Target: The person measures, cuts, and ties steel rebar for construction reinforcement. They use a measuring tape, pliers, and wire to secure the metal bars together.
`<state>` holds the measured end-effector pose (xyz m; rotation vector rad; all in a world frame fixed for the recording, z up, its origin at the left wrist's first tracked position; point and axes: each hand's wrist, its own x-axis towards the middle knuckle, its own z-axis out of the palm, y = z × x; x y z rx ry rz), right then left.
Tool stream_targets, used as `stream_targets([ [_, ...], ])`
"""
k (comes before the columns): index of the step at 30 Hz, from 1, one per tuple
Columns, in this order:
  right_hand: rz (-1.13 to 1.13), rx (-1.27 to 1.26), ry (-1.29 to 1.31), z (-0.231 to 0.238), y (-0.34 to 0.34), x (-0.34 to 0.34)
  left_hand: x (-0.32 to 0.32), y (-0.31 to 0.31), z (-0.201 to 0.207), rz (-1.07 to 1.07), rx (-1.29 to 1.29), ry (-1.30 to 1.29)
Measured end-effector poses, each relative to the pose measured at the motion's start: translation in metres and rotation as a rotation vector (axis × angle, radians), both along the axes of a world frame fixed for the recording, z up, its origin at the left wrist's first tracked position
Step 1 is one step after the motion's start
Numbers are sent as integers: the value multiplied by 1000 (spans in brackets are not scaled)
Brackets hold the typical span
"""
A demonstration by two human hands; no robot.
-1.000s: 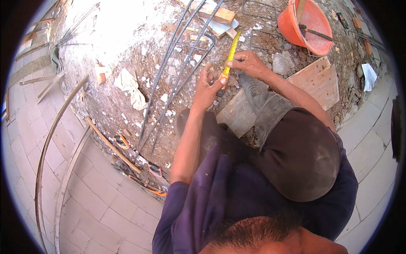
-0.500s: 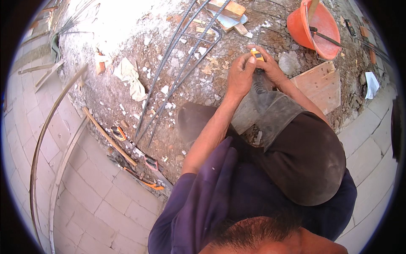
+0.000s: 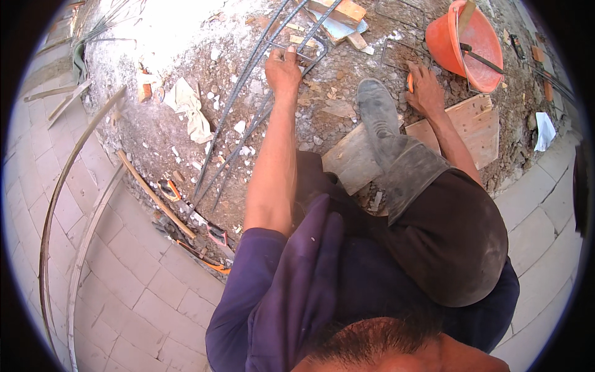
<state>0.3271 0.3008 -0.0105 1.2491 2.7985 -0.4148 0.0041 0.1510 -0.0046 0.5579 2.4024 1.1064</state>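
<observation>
My left hand (image 3: 284,71) reaches forward, fingers closed on the thin cross bar of a steel stirrup (image 3: 321,46) that lies with the long ribbed rebars (image 3: 248,65). My right hand (image 3: 427,93) is low over the dirt, right of my grey boot (image 3: 376,102). Its fingers are curled round a small orange-yellow tape measure (image 3: 410,82), mostly hidden by the hand. Beside that hand lie a thin bent wire frame (image 3: 396,53) and an orange bucket (image 3: 439,40) tipped toward me, with a dark-handled tool (image 3: 480,57) in it.
Boards (image 3: 474,127) lie under and beside my boot. At left are a hand saw (image 3: 217,234), a wooden stick (image 3: 155,193) and long curved strips (image 3: 62,198) on paving. A crumpled cloth (image 3: 189,111), rubble and wood blocks (image 3: 341,11) litter the dirt.
My hands have parted from holding the tape measure together above the boot. The left has gone left to the stirrup; the right has moved right and down toward the ground, keeping the tape measure.
</observation>
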Motion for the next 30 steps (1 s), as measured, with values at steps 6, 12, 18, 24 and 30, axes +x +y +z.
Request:
stream_targets([
  [6,19,8,46,-12,-2,9,-19,-13,-13,25,328,-286],
  [12,22,41,59,-14,-3,11,-21,-19,-7,-92,377,-374],
  [18,25,34,61,-13,-4,9,-29,-27,-13,-157,392,-425],
  [24,40,39,90,-15,-3,10,-24,-17,-15,28,551,-454],
  [30,53,27,80,-12,-3,10,-27,-30,-21,-123,482,-400],
])
